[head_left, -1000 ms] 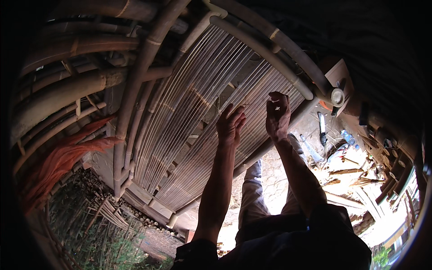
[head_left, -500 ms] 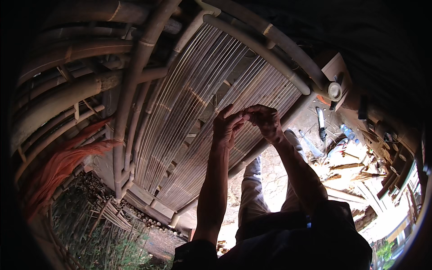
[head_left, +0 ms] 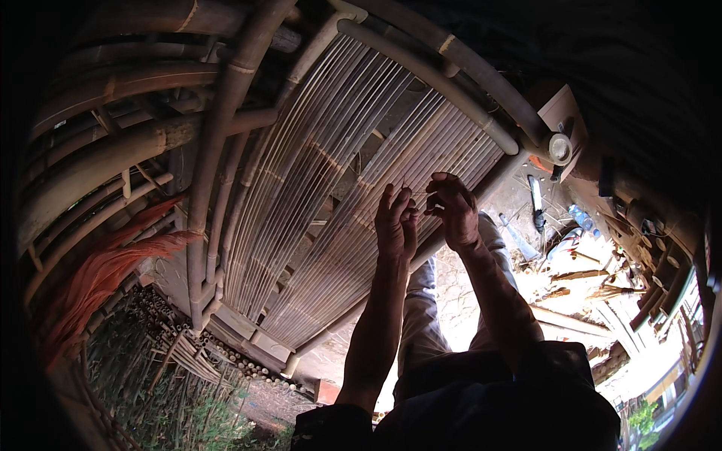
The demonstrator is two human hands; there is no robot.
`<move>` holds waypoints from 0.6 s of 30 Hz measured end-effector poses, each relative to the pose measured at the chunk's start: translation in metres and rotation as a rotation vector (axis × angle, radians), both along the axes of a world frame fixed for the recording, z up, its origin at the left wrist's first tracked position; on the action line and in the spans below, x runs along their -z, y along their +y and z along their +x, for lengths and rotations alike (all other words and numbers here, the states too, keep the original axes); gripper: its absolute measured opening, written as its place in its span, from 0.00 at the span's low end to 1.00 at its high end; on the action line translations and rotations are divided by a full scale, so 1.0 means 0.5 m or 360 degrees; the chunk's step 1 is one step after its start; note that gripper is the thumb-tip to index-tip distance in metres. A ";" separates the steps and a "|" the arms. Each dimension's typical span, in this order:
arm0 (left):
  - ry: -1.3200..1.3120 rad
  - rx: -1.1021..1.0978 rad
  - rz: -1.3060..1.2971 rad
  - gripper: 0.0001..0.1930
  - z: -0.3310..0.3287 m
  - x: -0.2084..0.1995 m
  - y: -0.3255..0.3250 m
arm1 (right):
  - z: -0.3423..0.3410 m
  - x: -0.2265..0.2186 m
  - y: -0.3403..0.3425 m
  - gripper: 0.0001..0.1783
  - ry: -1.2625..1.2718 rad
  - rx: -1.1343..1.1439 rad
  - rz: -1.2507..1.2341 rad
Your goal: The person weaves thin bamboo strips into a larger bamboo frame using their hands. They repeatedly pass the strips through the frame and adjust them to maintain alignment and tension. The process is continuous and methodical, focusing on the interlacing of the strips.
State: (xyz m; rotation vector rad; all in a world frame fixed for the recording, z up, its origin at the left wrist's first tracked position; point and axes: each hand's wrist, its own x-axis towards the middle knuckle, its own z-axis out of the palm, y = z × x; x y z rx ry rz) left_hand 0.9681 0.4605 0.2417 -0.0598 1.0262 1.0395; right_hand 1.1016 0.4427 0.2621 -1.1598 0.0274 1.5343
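Note:
My left hand [head_left: 396,225] is raised above the front edge of a slatted bamboo bench seat [head_left: 301,203], its fingers bent and drawn together. A very thin, dark sliver or strand seems to stick up by its fingertips, too small to name. To its right, at the same height, my right hand [head_left: 457,214] has its fingers curled inward toward the left one. Whatever it may pinch is hidden in shadow. A narrow gap separates the two hands, and neither touches the slats.
Thick bamboo poles [head_left: 233,98] frame the bench at left. A red cloth [head_left: 113,263] hangs there. On the ground at right lie a long blade with a dark handle [head_left: 536,203], a plastic bottle [head_left: 583,219] and split bamboo scraps [head_left: 594,286]. My legs [head_left: 421,308] stand beside the bench.
The hands, joined at the fingertips before, have come apart. My left hand has shifted right and slightly toward me; my right hand has moved a little to the right.

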 end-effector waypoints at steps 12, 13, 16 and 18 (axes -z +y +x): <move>0.0300 0.0131 -0.0078 0.30 -0.008 -0.002 0.013 | -0.033 0.024 -0.034 0.22 -0.0344 -0.0234 0.0155; 0.0311 0.0154 -0.0084 0.28 -0.006 -0.002 0.012 | -0.034 0.025 -0.030 0.20 -0.0381 -0.0173 0.0170; 0.0304 0.0212 -0.0088 0.29 -0.005 0.000 0.009 | -0.033 0.041 -0.021 0.13 -0.0487 -0.0201 0.0218; 0.0247 0.0277 -0.0112 0.27 -0.004 0.002 0.006 | -0.032 0.036 -0.023 0.11 -0.0559 -0.0158 0.0154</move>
